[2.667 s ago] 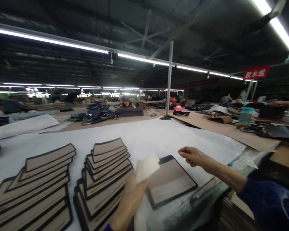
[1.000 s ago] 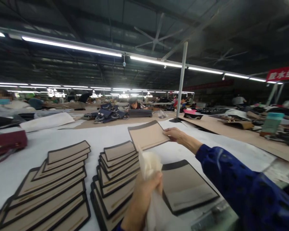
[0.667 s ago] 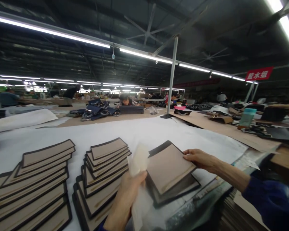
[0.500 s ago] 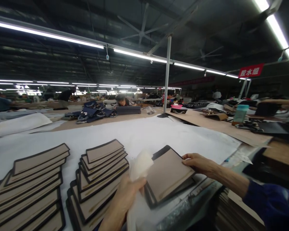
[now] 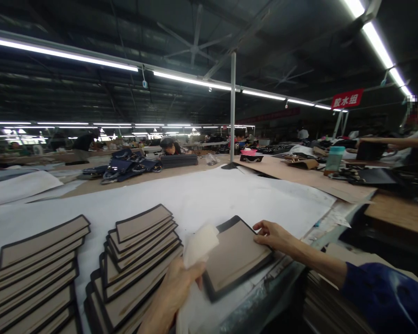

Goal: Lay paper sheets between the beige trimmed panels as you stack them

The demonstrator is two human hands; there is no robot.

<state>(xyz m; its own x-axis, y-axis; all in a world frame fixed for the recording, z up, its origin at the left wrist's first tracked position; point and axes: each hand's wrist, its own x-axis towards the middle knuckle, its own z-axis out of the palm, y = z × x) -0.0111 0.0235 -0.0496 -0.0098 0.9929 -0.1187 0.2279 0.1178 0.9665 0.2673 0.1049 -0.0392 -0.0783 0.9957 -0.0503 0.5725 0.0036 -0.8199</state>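
Observation:
My left hand is closed around a bundle of pale, whitish sheet-like material, blurred by motion; its exact kind is unclear. To the right lies a brown panel with a black border, flat near the table's front edge. At its right edge is my right hand, thumb and fingers curled at the rim. Left of my left hand, an overlapping row of similar brown panels fans toward me. Another such row spreads at the far left.
White sheeting covers the table. A metal post rises beyond it. Dark blue items lie in a heap at the back left. A teal-lidded bottle stands back right, near a co-worker's arm. Stacked boards sit below the front edge.
The view has turned slightly right, bringing a co-worker into sight. The brown panel by my right hand now lies lined up over what was beneath it. My left hand keeps the whitish bundle.

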